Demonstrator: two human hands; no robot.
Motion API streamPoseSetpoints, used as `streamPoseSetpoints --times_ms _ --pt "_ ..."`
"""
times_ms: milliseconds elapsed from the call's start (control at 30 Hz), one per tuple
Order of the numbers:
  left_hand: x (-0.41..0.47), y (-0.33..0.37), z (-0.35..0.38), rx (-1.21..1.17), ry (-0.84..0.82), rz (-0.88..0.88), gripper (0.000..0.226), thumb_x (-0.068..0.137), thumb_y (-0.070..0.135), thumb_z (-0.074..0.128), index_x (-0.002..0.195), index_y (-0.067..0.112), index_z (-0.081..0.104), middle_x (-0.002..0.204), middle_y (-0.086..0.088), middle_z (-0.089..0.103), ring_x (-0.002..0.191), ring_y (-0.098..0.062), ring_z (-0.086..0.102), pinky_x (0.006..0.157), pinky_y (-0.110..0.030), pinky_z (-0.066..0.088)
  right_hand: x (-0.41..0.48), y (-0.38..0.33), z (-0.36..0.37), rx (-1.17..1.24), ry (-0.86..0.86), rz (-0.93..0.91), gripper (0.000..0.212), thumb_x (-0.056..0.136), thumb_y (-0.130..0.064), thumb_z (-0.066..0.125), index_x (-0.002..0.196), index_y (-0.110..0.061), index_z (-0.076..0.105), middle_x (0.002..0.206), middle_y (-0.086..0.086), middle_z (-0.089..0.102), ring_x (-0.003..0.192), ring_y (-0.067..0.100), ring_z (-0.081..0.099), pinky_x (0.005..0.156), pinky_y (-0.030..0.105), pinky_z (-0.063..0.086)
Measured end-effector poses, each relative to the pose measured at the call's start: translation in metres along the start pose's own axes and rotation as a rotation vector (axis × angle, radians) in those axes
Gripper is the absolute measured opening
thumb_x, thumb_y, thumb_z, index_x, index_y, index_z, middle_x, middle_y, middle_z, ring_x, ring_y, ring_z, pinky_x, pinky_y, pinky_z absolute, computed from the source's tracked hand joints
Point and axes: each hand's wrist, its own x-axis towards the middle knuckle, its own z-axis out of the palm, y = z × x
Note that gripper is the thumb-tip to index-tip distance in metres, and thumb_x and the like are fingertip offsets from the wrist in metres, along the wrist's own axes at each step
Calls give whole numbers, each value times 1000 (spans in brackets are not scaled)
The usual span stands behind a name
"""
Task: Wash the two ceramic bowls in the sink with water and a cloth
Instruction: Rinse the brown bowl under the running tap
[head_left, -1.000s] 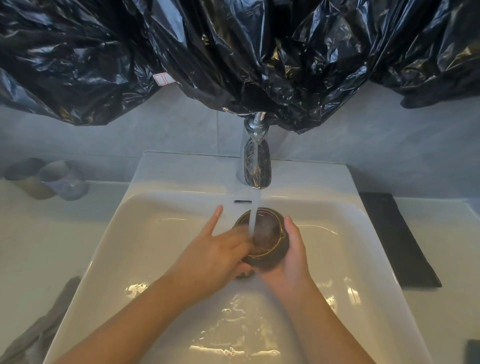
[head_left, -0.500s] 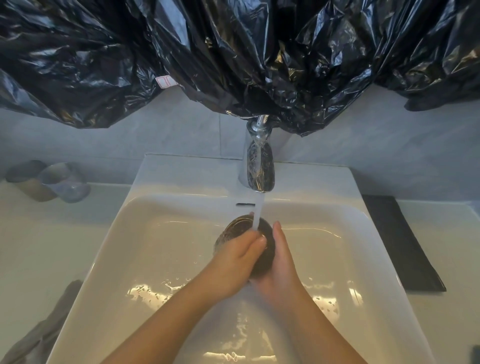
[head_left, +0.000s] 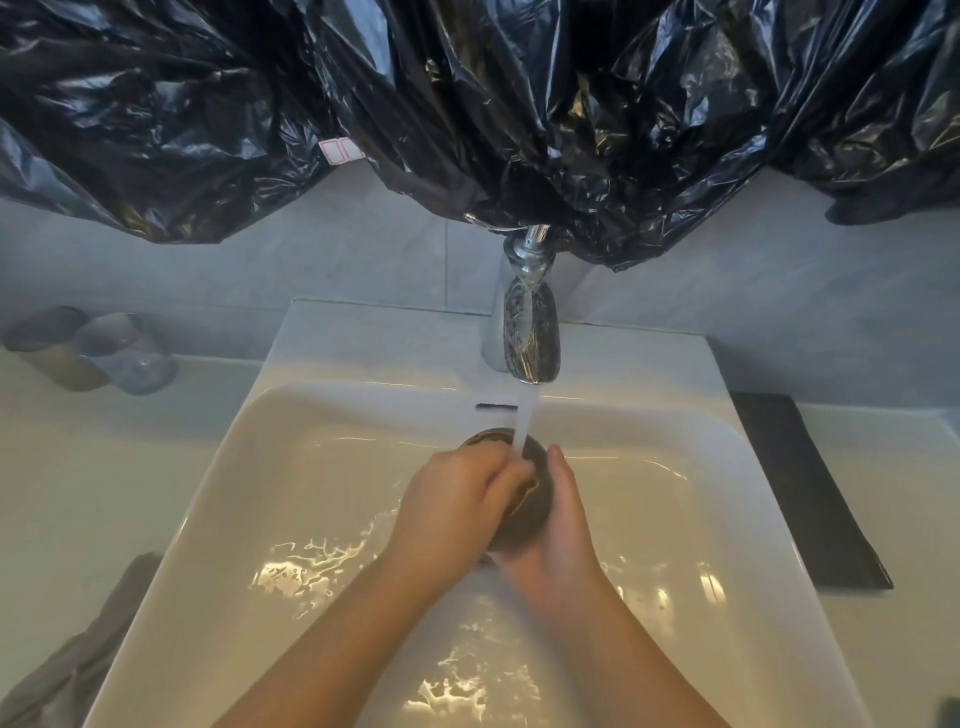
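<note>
1. Head view: two hands hold one dark bowl (head_left: 527, 514) straight below the tap (head_left: 531, 338), in its running water (head_left: 524, 421) over the sink (head_left: 363, 348).
2. The left hand (head_left: 457, 493) curls its fingers over the rim, and the right hand (head_left: 563, 525) cups the bowl's other side.
3. The bowl's mouth appears tipped toward the left hand, the nearer one for rubbing inside.
4. A grey cloth (head_left: 78, 660) lies well left of the tap, in neither hand; no second bowl shows.
5. A red-edged label (head_left: 340, 149) on the black plastic (head_left: 467, 104) above the tap is unreadable.
</note>
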Motion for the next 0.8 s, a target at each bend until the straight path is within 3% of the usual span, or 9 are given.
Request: streamPoseSetpoints --times_ms 67,167,300,400,467,567,633,733,800 --pt "2 -10 -7 178 93 150 6 83 24 63 86 20 66 83 7 60 76 -13 56 68 -30 49 -3 -7 -1 14 -12 9 59 97 -54 37 104 -10 75 103 17 73 100 31 67 97 51 47" --pt "11 -28 -14 274 -3 -23 35 89 23 63 123 25 59 118 2 56 94 -17 60 82 -33 51 -4 -12 0 4 4 57 62 90 -58 48 119 -7 67 116 23 70 111 40 63 106 60 39" --pt "17 -28 -12 305 -9 -41 18 93 29 57 99 22 72 90 -3 72 84 -24 65 76 -36 52 -6 -17 2 -51 -6 55 74 76 -60 58 125 -6 64 121 24 67 109 41 62 94 58 48" --pt "19 -25 -10 493 28 -39 40 95 47 47 76 14 61 73 -5 66 71 -28 62 63 -36 50 -10 -23 -2 -76 -16 103 60 88 -60 48 106 -10 74 110 22 71 97 40 67 93 60 46" --pt "21 -24 -9 449 -26 2 37 97 43 45 83 14 63 79 -5 67 76 -28 63 67 -37 50 -11 -28 -5 -113 -22 140 60 87 -62 46 99 -12 77 110 21 71 97 41 66 91 59 45" --pt "18 -23 -7 237 -147 25 25 100 26 45 111 21 66 100 -1 71 92 -23 64 80 -34 50 -10 -36 -5 -224 -11 179 65 89 -65 41 97 -13 79 111 22 72 98 40 67 88 59 48" --pt "12 -27 -4 206 -78 -15 25 100 23 44 111 19 66 97 -3 72 88 -23 64 77 -35 50 -14 -38 -3 -261 -26 157 62 89 -63 45 106 -12 76 115 22 71 101 40 67 90 62 49" --pt "4 -32 3 158 55 -192 24 99 25 41 103 14 61 84 -8 68 75 -28 65 71 -39 52 -16 -32 -2 -418 3 -49 54 80 -39 71 128 -19 59 126 19 64 109 40 66 82 63 55" --pt "4 -31 3 100 24 -303 25 100 29 36 98 15 56 78 -11 67 70 -34 65 68 -44 53 -16 -29 -1 -624 103 -233 43 82 -21 69 123 -28 57 122 10 64 104 35 68 70 48 61"
